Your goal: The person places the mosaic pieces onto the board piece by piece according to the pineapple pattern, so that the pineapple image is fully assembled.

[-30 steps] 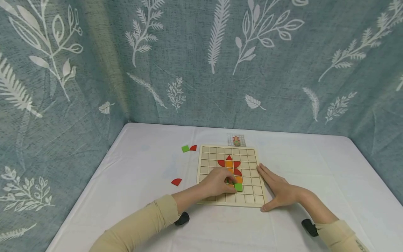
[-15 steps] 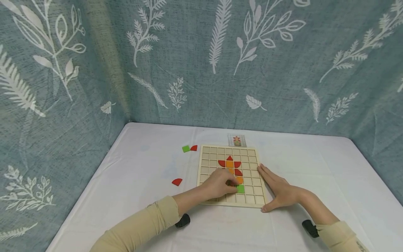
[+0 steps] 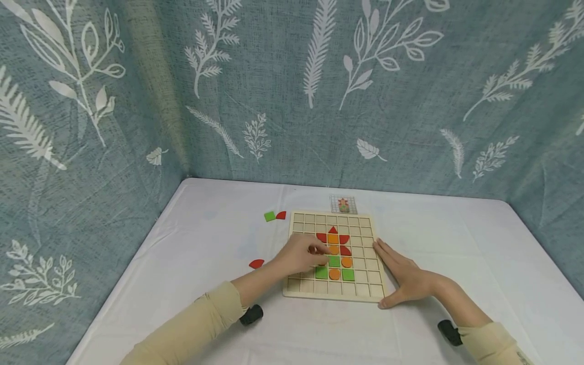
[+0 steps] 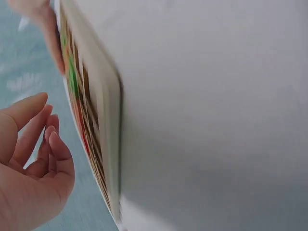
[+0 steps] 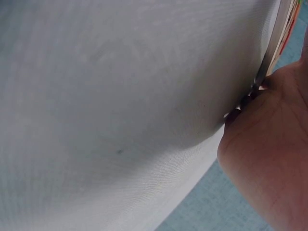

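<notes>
My left hand (image 3: 298, 253) hovers over the left half of a wooden grid board (image 3: 335, 298), fingers loosely curled. In the left wrist view, the left hand (image 4: 38, 163) has thumb and fingers apart with nothing between them. Inlaid pieces sit in the board's cells: a red triangle (image 3: 333, 229), red quarter-circles (image 3: 345, 251), an orange square (image 3: 333, 239), orange discs (image 3: 334, 274) and green squares (image 3: 349, 275). The left hand hides some cells. My right hand (image 3: 406, 279) rests against the board's right edge, fingers straight and thumb at the near corner.
Left of the board lie a loose green square (image 3: 269, 216) beside a red quarter-circle (image 3: 281, 215), and another red quarter-circle (image 3: 256, 263) nearer. A small pattern card (image 3: 343, 204) lies behind the board. White cloth (image 3: 219, 218) covers the table; a leafy curtain (image 3: 283, 142) hangs behind.
My left hand has let go of a green square, now flat in a lower cell of the board, and has moved left, uncovering more pieces. The right hand stays in place.
</notes>
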A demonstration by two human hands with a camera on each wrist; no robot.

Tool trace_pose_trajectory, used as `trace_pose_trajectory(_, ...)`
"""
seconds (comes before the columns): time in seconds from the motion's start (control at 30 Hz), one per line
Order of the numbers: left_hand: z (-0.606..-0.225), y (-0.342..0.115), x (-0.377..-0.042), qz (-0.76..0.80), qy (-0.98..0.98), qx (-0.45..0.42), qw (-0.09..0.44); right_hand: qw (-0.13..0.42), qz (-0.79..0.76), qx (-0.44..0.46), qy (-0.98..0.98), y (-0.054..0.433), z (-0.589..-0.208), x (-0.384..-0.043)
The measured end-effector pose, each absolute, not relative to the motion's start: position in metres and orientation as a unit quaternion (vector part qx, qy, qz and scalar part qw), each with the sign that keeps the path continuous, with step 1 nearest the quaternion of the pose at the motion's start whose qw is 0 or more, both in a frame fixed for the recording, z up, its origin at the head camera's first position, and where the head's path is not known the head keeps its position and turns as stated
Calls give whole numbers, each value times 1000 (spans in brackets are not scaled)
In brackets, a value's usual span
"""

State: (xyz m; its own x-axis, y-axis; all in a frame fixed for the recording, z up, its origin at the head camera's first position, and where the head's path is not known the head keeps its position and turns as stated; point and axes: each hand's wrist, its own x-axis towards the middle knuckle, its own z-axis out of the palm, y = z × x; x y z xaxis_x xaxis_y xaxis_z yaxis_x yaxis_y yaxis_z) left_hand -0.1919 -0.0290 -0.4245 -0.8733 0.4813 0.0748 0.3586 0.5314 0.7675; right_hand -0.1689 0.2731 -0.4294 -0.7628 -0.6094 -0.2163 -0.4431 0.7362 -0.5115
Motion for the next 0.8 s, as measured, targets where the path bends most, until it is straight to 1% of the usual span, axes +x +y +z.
trace_pose_trajectory(0.27,-423,-83,-217,453,886,97,32,193,-218,-280,915,273,-429,-169)
trace_pose_trajectory(0.37,-425,-100,-226,440,895,62,21,192,-216,-279,916,274,-429,-170)
trace_pose_trajectory(0.53,-430,-115,-241,431,900,56,19,195,-220,-274,916,275,-430,-170)
trace_pose_trajectory(0.8,-433,-116,-257,416,906,74,16,197,-218,-276,915,275,-433,-171)
